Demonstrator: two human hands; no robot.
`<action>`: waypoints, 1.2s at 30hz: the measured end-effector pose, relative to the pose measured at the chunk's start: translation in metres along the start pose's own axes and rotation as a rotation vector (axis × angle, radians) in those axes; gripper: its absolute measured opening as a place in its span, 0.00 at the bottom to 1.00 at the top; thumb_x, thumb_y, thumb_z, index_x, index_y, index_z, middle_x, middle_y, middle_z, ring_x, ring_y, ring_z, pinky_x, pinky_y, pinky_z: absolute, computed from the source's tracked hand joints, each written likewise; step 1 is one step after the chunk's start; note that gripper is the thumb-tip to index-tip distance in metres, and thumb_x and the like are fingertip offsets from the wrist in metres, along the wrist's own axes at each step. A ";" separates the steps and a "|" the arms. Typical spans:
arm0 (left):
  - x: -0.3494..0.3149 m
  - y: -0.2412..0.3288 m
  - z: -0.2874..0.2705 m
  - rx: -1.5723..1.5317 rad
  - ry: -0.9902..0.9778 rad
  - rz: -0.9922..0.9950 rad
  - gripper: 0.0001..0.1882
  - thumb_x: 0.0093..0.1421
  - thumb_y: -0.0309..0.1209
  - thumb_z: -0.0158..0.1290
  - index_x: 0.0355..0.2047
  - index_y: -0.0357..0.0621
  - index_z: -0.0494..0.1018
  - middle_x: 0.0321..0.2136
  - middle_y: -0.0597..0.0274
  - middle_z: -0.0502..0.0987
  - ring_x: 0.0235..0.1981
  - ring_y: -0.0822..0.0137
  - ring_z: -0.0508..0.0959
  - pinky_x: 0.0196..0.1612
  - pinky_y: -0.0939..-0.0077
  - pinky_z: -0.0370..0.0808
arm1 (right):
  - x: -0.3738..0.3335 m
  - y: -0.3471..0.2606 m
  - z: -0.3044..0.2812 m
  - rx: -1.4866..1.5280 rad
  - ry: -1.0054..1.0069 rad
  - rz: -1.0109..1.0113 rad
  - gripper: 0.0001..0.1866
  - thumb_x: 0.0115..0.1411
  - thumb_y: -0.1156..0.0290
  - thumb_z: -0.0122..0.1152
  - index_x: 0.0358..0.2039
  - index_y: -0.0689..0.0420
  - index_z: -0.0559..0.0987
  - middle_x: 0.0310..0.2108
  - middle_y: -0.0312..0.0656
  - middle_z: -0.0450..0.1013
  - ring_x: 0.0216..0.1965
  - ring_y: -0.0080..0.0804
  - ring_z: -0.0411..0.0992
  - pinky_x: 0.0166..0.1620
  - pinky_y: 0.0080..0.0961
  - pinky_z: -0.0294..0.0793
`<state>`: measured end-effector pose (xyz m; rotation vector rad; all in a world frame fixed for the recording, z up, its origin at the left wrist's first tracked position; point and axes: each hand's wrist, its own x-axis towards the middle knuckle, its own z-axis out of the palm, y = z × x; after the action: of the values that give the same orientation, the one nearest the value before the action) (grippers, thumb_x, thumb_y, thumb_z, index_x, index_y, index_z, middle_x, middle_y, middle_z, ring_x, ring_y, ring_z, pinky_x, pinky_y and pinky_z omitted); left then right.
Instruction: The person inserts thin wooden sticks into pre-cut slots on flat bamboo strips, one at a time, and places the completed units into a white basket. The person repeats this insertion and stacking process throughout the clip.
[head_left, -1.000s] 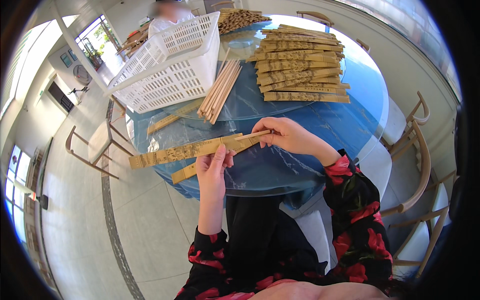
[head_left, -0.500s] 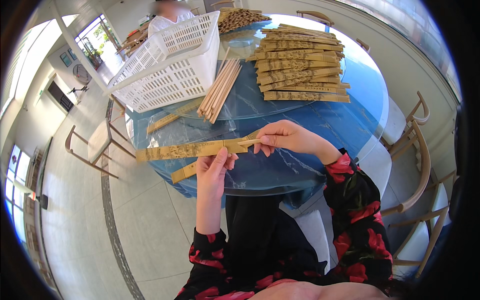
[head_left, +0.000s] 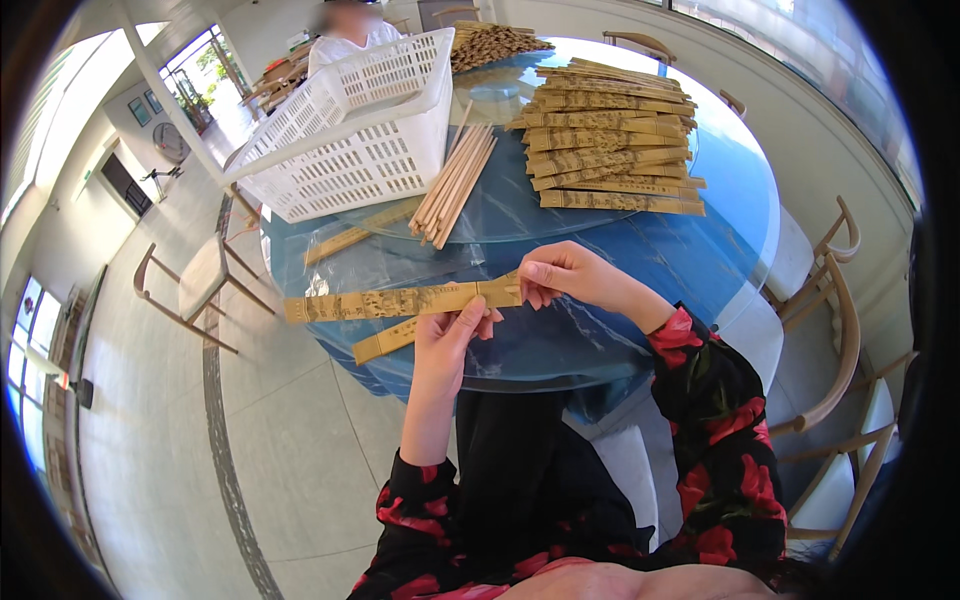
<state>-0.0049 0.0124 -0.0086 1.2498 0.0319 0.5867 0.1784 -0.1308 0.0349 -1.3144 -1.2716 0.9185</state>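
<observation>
A long tan paper chopstick sleeve (head_left: 380, 303) with dark printing lies across both hands, above the table's near edge. My left hand (head_left: 455, 335) pinches it from below, thumb on top, near its right part. At the sleeve's right end, my right hand (head_left: 570, 278) is closed with thumb and fingers at the mouth. No chopstick shows outside the sleeve; its inside is hidden. Under it lies another sleeve (head_left: 385, 342). Beyond my hands sits a bundle of pale wooden chopsticks (head_left: 455, 190), with a large stack of sleeves (head_left: 610, 140) to its right.
A white slotted plastic basket (head_left: 350, 160) stands at the left on the round glass turntable and blue-covered table (head_left: 600, 335). A loose sleeve (head_left: 340, 243) lies before it. Farther back are a heap of filled-looking sleeves (head_left: 495, 45) and a seated person (head_left: 350, 40). Wooden chairs (head_left: 835, 330) surround the table.
The pale chopstick ends seen between my right fingers and the sleeve have gone from sight into it. My right fingers now hold the sleeve's end. The view has shifted slightly.
</observation>
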 end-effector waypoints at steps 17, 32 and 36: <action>-0.001 -0.004 0.002 -0.200 0.226 0.095 0.08 0.69 0.30 0.51 0.39 0.36 0.75 0.29 0.58 0.76 0.28 0.71 0.72 0.32 0.78 0.68 | 0.129 0.011 0.009 -1.536 0.412 -0.691 0.26 0.54 0.74 0.58 0.56 0.50 0.75 0.47 0.31 0.73 0.50 0.28 0.71 0.48 0.28 0.72; -0.001 -0.007 -0.003 -0.216 0.221 0.105 0.08 0.68 0.29 0.53 0.40 0.35 0.75 0.30 0.58 0.79 0.28 0.73 0.74 0.32 0.80 0.70 | 0.121 0.012 0.008 -1.610 0.398 -0.687 0.10 0.53 0.69 0.59 0.37 0.51 0.75 0.35 0.32 0.71 0.38 0.29 0.75 0.38 0.27 0.74; 0.001 -0.011 -0.008 -0.219 0.207 0.115 0.08 0.67 0.29 0.54 0.40 0.35 0.75 0.31 0.58 0.79 0.27 0.73 0.74 0.32 0.81 0.70 | 0.120 0.013 0.006 -1.575 0.387 -0.705 0.10 0.53 0.69 0.59 0.38 0.51 0.75 0.36 0.33 0.72 0.38 0.30 0.76 0.38 0.28 0.75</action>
<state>-0.0030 0.0180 -0.0210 0.9801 0.0674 0.7962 0.1922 -0.0108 0.0374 -1.7357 -1.9462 -1.0737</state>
